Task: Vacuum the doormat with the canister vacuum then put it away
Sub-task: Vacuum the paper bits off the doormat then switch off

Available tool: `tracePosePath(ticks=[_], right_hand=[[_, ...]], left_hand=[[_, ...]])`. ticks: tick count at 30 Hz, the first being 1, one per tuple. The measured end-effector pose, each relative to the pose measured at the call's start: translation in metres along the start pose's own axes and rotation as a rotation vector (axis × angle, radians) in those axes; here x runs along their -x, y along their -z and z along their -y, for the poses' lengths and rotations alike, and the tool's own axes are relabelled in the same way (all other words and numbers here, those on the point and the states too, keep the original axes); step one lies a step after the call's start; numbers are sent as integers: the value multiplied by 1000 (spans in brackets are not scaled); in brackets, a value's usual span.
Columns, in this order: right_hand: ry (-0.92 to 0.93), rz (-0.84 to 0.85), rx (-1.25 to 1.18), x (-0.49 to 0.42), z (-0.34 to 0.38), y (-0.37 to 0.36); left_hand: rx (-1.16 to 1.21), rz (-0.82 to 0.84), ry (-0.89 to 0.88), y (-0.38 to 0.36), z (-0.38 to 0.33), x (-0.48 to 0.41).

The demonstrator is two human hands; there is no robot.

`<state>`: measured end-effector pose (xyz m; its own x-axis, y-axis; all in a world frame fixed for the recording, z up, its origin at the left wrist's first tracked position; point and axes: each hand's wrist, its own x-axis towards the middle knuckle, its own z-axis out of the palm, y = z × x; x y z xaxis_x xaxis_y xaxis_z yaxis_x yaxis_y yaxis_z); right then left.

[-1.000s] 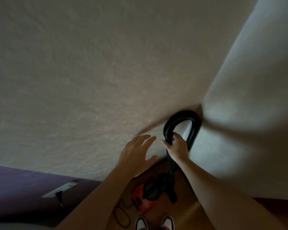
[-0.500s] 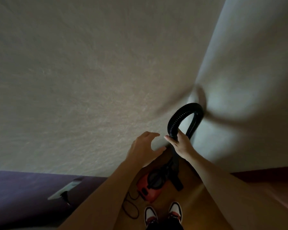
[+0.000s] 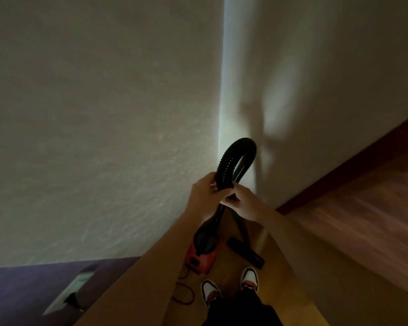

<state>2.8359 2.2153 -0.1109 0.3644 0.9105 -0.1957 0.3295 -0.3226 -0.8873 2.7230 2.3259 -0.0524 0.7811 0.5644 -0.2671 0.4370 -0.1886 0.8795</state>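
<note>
1. Left hand [image 3: 203, 191]: a second ago it hovers open beside the hose [image 3: 236, 156]. Now its fingers curl round the ribbed tube, just under the loop.
2. Right hand [image 3: 242, 203]: you keep your grip on the same stretch, thumb laid across, touching the left hand.
3. Hose: it arches up above both hands in front of the wall corner [image 3: 220, 102]. One leg drops toward the canister, the other toward the wand [image 3: 242, 227].
4. Canister vacuum [image 3: 199, 254]: red, it stands on the wooden floor [image 3: 351, 220] just ahead of your shoes [image 3: 250, 278], its cord [image 3: 184, 295] trailing left.
5. Floor nozzle [image 3: 245, 252]: black, it lies just right of the canister.
6. The doormat is not in view. With both hands now on the hose and the machine parked by the corner, you are probably gathering it for storage.
</note>
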Motion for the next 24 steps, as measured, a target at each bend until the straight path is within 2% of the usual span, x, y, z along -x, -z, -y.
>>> tracePosePath(ticks=[2,6,10,15,21,24], right_hand=[[-65,-73,-44,15,-2,-4],[-180,-244,-191,52,-22,-21],[-198,-304,-266,87,-46,-32],[-220,-419,-396,132,-58,-41],[-260,-275,-381,197,-69,-20],[-270,-182,-356,232,-68,-4]], left_hand=[[24,-18,4,-13,-7,9],[-76,-62,-25,-35,-23,22],[-162,-53,-49,-46,-25,30],[-146,-22,-51,-75,-24,52],[-206,-57,-58,-121,-33,92],[-134,-92,-41,-138,-44,117]])
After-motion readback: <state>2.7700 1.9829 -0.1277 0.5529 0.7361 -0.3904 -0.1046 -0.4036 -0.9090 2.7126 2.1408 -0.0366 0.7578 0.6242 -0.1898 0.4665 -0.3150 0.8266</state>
